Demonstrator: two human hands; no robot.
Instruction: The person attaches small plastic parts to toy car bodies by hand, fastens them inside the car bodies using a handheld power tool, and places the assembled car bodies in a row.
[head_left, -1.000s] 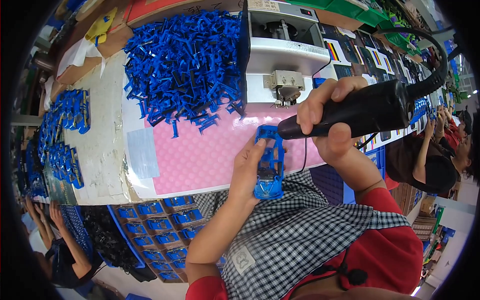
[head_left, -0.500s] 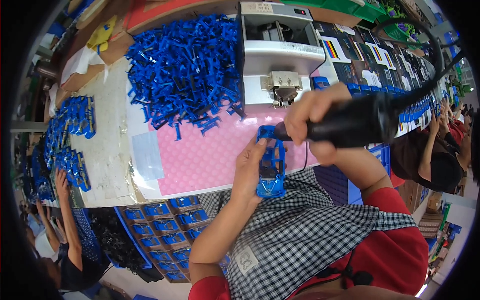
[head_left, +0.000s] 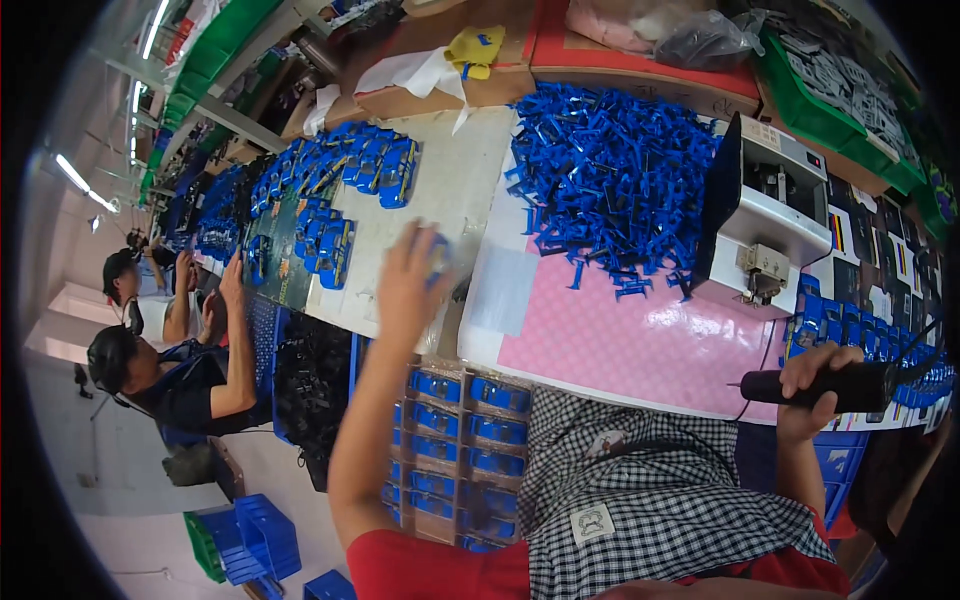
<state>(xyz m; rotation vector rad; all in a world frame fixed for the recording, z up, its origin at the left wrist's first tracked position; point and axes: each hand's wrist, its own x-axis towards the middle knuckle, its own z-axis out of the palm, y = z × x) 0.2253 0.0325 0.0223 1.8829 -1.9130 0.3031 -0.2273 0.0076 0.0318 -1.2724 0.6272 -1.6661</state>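
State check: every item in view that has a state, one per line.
Left hand: stretched out over the bench, blurred, on a blue part.
Right hand: closed around the black driver, level above the pink mat.
Blue pile: loose heap.
White machine: upright, slot empty.
Blue trays: filled, in rows.

A long pale surface (head_left: 455, 190) runs through a bright workroom; strip lights (head_left: 75, 175) glow overhead, green crates (head_left: 215, 45) line its far side.
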